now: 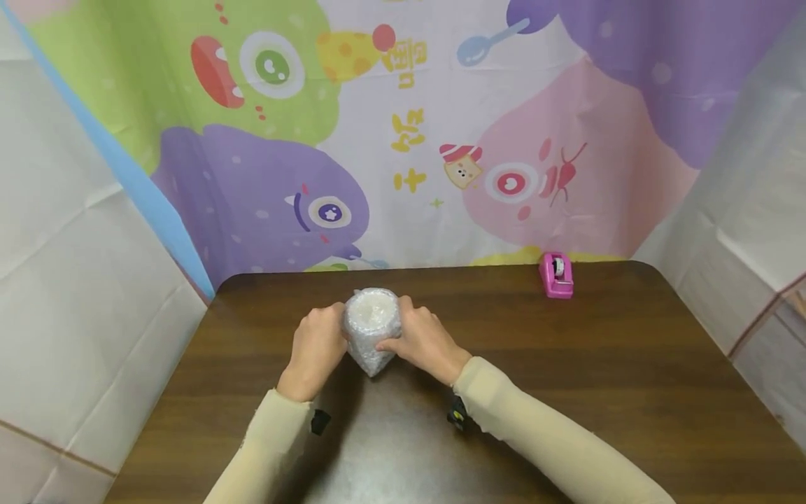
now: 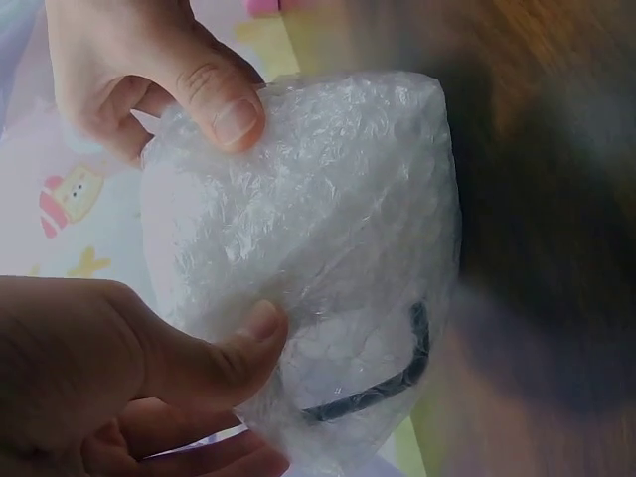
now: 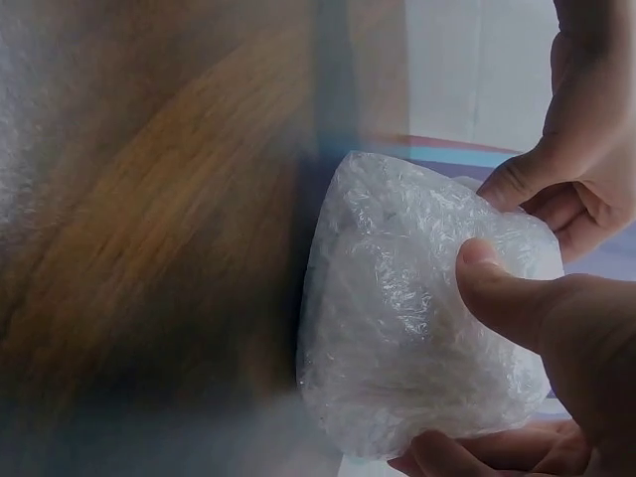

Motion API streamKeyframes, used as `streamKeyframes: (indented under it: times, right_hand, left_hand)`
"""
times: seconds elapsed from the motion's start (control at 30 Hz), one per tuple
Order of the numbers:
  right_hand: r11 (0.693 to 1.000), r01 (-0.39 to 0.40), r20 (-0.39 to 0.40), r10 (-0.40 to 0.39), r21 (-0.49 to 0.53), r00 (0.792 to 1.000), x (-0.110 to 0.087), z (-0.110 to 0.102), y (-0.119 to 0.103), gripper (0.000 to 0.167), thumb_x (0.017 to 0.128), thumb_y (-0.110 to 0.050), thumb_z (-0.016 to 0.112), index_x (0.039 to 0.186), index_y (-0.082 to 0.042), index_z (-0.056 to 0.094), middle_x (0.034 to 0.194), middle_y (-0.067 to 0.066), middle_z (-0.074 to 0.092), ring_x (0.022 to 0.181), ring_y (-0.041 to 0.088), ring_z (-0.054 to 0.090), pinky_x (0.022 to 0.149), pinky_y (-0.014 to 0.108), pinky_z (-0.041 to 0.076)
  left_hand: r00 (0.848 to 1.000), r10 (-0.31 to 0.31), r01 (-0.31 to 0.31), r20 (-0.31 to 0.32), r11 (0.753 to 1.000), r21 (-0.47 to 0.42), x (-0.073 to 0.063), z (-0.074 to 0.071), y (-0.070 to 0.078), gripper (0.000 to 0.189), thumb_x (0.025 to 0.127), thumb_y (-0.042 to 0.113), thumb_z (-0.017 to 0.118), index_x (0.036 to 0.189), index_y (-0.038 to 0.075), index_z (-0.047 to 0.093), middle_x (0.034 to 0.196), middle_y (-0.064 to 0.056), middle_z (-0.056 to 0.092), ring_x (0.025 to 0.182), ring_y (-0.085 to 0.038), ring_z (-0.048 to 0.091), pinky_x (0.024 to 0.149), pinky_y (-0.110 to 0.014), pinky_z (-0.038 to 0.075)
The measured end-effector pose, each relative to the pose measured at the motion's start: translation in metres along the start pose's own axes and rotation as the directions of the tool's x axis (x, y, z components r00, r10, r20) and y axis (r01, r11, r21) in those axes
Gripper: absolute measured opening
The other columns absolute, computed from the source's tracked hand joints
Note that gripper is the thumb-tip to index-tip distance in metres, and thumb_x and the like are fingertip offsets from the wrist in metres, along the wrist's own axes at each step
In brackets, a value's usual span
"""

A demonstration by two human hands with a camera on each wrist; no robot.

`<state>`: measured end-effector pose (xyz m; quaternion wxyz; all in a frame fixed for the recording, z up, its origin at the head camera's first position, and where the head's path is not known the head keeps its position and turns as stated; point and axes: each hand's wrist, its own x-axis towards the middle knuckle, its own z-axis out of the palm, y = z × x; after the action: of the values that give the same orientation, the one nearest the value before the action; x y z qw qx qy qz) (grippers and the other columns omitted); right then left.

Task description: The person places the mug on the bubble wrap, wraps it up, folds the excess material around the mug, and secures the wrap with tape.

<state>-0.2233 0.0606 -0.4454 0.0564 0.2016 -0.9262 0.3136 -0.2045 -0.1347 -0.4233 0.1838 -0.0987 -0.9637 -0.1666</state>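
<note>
A bubble-wrapped bundle (image 1: 370, 336), round and whitish at the top, is held over the table between my two hands. My left hand (image 1: 317, 350) grips its left side, and the thumb presses on the wrap in the left wrist view. On the opposite side my right hand (image 1: 429, 341) holds it, its thumb (image 3: 492, 273) lying across the plastic. Through the clear bubble wrap (image 2: 328, 199) a bent black strip (image 2: 383, 388) shows near one edge. What lies inside the wrap cannot be made out.
A pink tape dispenser (image 1: 557, 275) stands at the back right of the brown wooden table (image 1: 567, 364). Behind the table hangs a curtain (image 1: 415, 231) with cartoon figures. Pale sheets (image 1: 82, 210) flank both sides.
</note>
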Motion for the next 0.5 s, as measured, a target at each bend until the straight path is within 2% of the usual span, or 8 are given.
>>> streamKeyframes:
  times: [0.23,0.5]
  right_hand:
    - [1.0,0.013,-0.013,-0.014,-0.012,1.0,0.007,0.003,0.0,0.076,0.076,-0.04,0.091,0.122,0.007,0.052,0.097,0.024,0.072,0.086,0.034,0.075,0.067,0.041,0.062]
    - [1.0,0.017,-0.006,-0.017,-0.014,1.0,0.014,0.005,-0.002,0.075,0.076,-0.04,0.091,0.12,0.006,0.052,0.095,0.024,0.073,0.083,0.031,0.075,0.065,0.038,0.062]
  left_hand:
    - [0.999,-0.033,0.033,0.008,0.999,-0.021,0.004,0.002,-0.004,0.02,0.073,-0.012,0.071,0.09,0.0,0.069,0.083,-0.022,0.073,0.072,-0.047,0.07,0.056,-0.055,0.053]
    - [0.998,-0.058,0.058,0.031,0.998,-0.021,0.011,0.001,-0.007,0.015,0.078,-0.012,0.067,0.088,-0.001,0.069,0.084,-0.024,0.072,0.075,-0.047,0.07,0.059,-0.055,0.055]
